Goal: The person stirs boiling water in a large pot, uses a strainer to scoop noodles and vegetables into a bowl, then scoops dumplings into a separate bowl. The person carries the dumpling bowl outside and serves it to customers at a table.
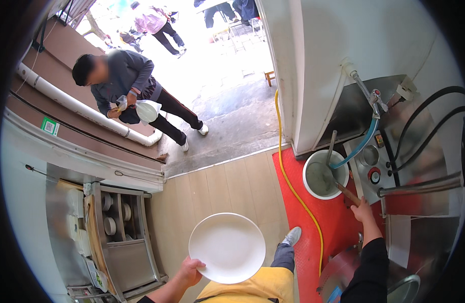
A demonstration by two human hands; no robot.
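Note:
In front of my yellow apron (pixel 240 289), my left hand (pixel 190 270) grips the rim of a white plate (pixel 227 248), thumb on top. Nothing lies on the plate. My right hand (pixel 363 211) reaches out to the right and is closed around the wooden handle (pixel 348 194) of a utensil. Its far end goes into a white bucket (pixel 305 183) of murky water, so I cannot tell what kind of head it has. A second, metal handle (pixel 331 142) leans out of the bucket. The end of a light-blue hose (pixel 359 147) hangs into it from a wall tap (pixel 375 98).
A yellow hose (pixel 293 185) runs across a red floor mat (pixel 304 238). A metal appliance with a dial (pixel 374 176) stands right of the bucket. To the left is a steel cabinet (pixel 132 261) with stacked dishes (pixel 110 226). Beyond the doorway stands a person (pixel 122 75) holding a bag.

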